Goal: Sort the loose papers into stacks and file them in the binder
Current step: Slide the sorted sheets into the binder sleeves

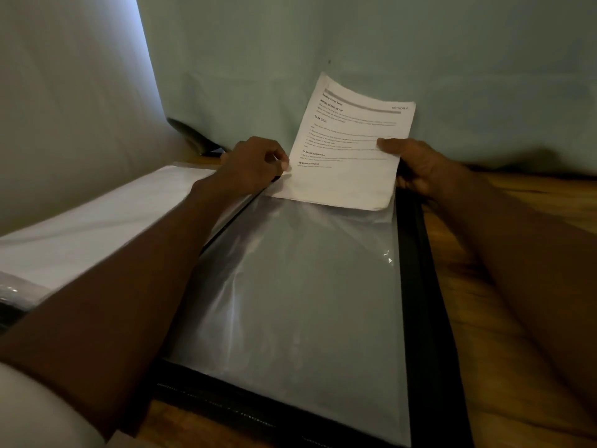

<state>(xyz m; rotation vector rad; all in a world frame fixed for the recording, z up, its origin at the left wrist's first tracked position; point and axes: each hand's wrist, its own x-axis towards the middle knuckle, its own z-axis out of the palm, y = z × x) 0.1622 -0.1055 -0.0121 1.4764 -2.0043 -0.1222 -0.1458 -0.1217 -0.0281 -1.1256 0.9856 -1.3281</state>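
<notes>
A black binder [423, 286] lies open on the wooden table, with a clear plastic sleeve [300, 286] on top of its right half. A thin stack of printed papers [349, 147] stands tilted at the sleeve's far end, its lower edge at the sleeve's opening. My right hand [416, 166] grips the papers' right edge, thumb on the printed face. My left hand [255, 166] pinches at the papers' lower left corner, by the sleeve's top edge; whether it holds paper or plastic I cannot tell.
White sheets [106, 218] lie on the binder's left half under my left forearm. A pale green curtain [355, 43] hangs close behind the table. The wooden tabletop [504, 318] shows to the right of the binder. A dark object [193, 137] sits by the curtain's foot.
</notes>
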